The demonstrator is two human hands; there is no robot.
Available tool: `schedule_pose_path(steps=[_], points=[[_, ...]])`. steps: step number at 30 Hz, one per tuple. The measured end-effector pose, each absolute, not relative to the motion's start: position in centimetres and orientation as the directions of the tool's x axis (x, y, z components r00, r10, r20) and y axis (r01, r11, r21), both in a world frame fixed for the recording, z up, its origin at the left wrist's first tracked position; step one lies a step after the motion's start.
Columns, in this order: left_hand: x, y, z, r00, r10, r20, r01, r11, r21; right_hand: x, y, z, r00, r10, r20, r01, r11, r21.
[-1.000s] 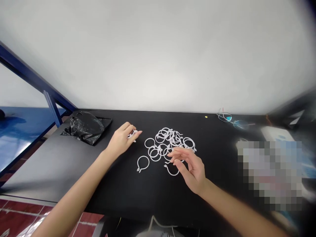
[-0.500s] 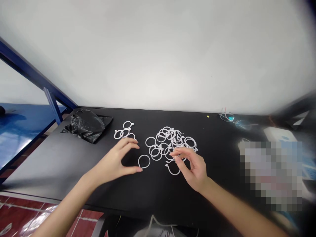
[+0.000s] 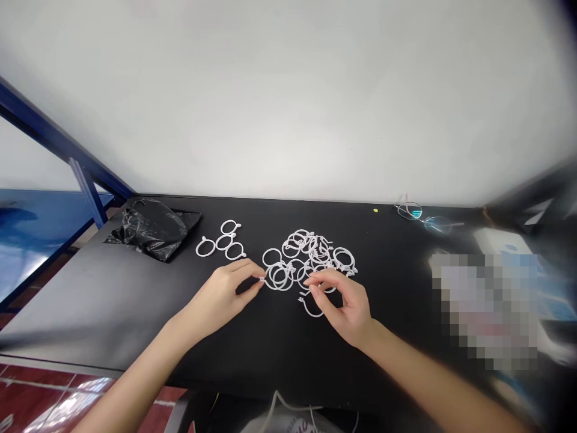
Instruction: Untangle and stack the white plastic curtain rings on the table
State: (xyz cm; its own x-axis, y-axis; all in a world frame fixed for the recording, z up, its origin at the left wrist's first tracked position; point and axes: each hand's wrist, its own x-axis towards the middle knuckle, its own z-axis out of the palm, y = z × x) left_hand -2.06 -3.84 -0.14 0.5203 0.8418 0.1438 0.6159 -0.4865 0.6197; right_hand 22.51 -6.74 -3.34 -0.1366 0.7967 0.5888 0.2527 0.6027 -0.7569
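A pile of several white plastic rings point(image 3: 315, 249) lies in the middle of the black table point(image 3: 112, 294). Three more rings point(image 3: 220, 243) sit apart in a small group to the left. My left hand point(image 3: 225, 294) pinches a white ring point(image 3: 273, 281) between thumb and forefinger at the pile's left edge. My right hand point(image 3: 345, 304) is curled at the pile's near edge, its fingertips pinched on a ring there. An unclasped ring point(image 3: 311, 310) lies just beneath those fingers.
A crumpled black plastic bag point(image 3: 151, 225) lies at the table's back left. A pair of glasses point(image 3: 424, 218) and a small yellow speck point(image 3: 375, 210) are at the back right. A blurred patch covers things on the right. Blue framing stands beyond the left edge.
My left hand left a ring with the small group at the left, came back and picked up the single ring in front of the pile. My right hand's fingers have curled closer together.
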Motion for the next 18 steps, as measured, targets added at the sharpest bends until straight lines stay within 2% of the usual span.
schedule_pose_path(steps=[5, 8, 12, 15, 18], points=[[0.9, -3.4, 2.1, 0.596, 0.774, 0.215, 0.487, -0.561, 0.670, 22.6, -6.5, -3.7, -0.211, 0.673, 0.709, 0.366, 0.727, -0.581], [2.2, -2.6, 2.3, 0.579, 0.781, 0.234, 0.411, -0.527, 0.744, 22.7, -6.3, -3.6, -0.193, 0.687, 0.701, 0.416, 0.704, -0.576], [3.3, -2.1, 1.3, 0.537, 0.806, 0.249, 0.267, -0.442, 0.856, 22.6, -6.1, -3.1, -0.144, 0.756, 0.639, 0.341, 0.644, -0.685], [4.0, -2.3, -0.1, 0.471, 0.837, 0.279, 0.171, -0.397, 0.902, 22.6, -6.2, -3.1, -0.108, 0.847, 0.520, 0.218, 0.530, -0.819], [4.7, -2.7, -1.3, 0.404, 0.882, 0.243, 0.019, -0.273, 0.962, 22.7, -6.3, -3.3, -0.137, 0.886, 0.443, 0.128, 0.460, -0.879]])
